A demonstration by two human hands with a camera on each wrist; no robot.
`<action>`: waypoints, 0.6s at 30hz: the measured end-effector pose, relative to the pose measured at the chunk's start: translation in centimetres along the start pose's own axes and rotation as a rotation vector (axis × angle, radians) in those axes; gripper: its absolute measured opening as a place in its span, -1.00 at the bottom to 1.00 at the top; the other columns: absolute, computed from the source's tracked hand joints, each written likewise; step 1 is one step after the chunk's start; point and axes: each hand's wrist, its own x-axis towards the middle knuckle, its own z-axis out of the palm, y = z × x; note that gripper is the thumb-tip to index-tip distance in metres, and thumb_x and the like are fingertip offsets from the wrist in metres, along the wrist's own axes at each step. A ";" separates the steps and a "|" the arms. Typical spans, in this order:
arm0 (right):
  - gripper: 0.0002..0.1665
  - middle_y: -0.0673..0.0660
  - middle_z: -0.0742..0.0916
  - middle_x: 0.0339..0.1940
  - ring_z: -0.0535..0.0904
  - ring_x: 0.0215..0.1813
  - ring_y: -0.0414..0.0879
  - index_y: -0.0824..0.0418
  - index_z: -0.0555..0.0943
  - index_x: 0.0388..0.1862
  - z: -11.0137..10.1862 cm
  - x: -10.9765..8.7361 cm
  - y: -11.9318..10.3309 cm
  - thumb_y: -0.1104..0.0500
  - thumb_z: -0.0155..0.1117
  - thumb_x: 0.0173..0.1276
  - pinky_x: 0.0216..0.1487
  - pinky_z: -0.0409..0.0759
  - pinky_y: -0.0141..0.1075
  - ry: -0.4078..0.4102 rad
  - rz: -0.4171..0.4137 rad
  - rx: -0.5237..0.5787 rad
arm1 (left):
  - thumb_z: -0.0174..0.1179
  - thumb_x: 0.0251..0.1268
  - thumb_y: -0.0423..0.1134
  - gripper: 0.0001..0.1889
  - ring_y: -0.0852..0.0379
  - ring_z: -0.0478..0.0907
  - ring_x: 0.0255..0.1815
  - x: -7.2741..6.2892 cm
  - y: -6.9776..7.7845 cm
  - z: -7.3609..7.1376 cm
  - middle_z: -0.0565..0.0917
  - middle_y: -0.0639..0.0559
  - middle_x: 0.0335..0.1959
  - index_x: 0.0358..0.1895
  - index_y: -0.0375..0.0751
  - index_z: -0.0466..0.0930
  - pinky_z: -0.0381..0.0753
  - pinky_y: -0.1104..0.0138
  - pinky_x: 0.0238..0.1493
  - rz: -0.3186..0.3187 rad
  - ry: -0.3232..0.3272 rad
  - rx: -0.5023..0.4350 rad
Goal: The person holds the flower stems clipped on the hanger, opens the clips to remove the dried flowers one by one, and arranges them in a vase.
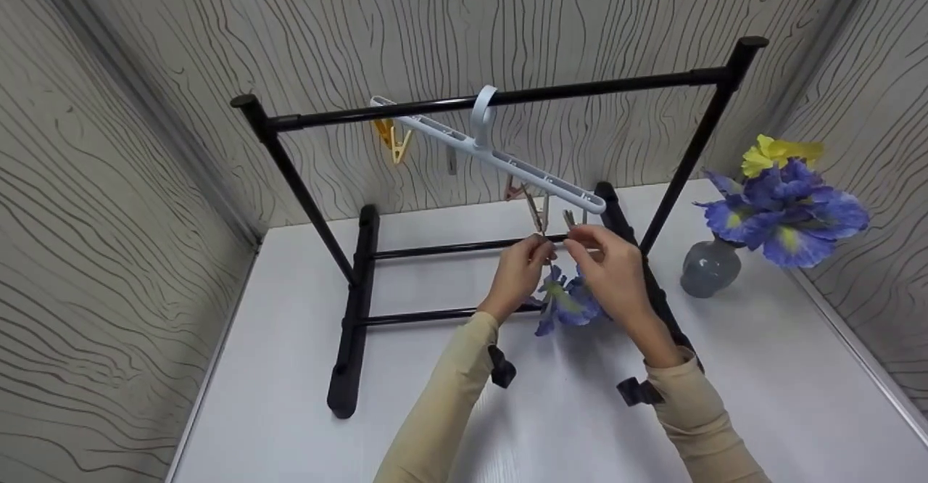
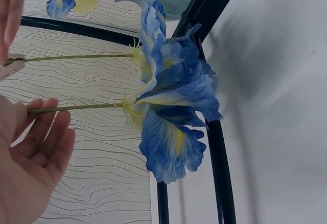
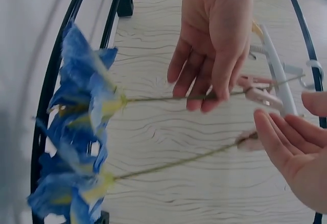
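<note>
Two blue flowers (image 1: 565, 303) hang head-down below the right end of the hanger (image 1: 533, 172), itself hooked on the rack (image 1: 609, 89). Flower A (image 2: 171, 150): left hand (image 1: 518, 269) pinches its stem between thumb and fingers, just below clip A (image 3: 266, 100); whether that clip grips the stem, cannot tell. Flower B (image 2: 153, 35): stem end meets clip B (image 3: 249, 141) and appears fastened. Right hand (image 1: 616, 273) sits beside clip B, fingers loosely extended, thumb apart, no hold visible. Judged done: B. Judged left: securing A. A yellow clip (image 1: 399, 146) farther along shows no flower (the vase (image 1: 710, 270) bears blue and yellow blooms (image 1: 790, 211)), so more hanging may remain.
</note>
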 end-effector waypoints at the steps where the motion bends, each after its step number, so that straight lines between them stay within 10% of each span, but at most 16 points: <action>1: -0.76 0.32 0.79 -0.10 0.77 -0.09 0.16 0.49 0.69 0.00 0.5 0.3 -0.1 0.41 0.39 0.40 -0.10 0.61 -0.58 0.028 -0.037 -0.012 | 0.07 0.65 -0.28 -0.78 0.24 0.68 -0.21 0.0 0.1 0.0 0.76 0.03 -0.27 -0.15 -0.26 0.69 0.63 0.42 -0.13 -0.009 -0.005 -0.003; 9: -0.72 0.38 0.78 -0.15 0.79 -0.17 0.19 0.53 0.66 -0.03 2.5 1.6 -0.4 0.45 0.45 0.31 -0.13 0.74 -0.11 0.146 -0.120 -0.062 | 0.15 0.58 -0.34 -0.83 0.25 0.66 -0.25 -0.6 -0.5 0.1 0.76 -0.06 -0.25 -0.10 -0.38 0.71 0.62 0.44 -0.16 0.037 -0.052 0.013; 18: -0.63 0.41 0.74 -0.10 0.75 -0.06 0.24 0.54 0.63 0.02 3.7 2.2 -0.3 0.41 0.50 0.29 -0.09 0.73 -0.01 0.141 -0.097 -0.119 | 0.22 0.54 -0.31 -0.88 0.36 0.50 -0.34 -1.4 -1.1 0.8 0.72 0.07 -0.28 -0.10 -0.27 0.71 0.55 0.46 -0.24 -0.017 -0.107 0.024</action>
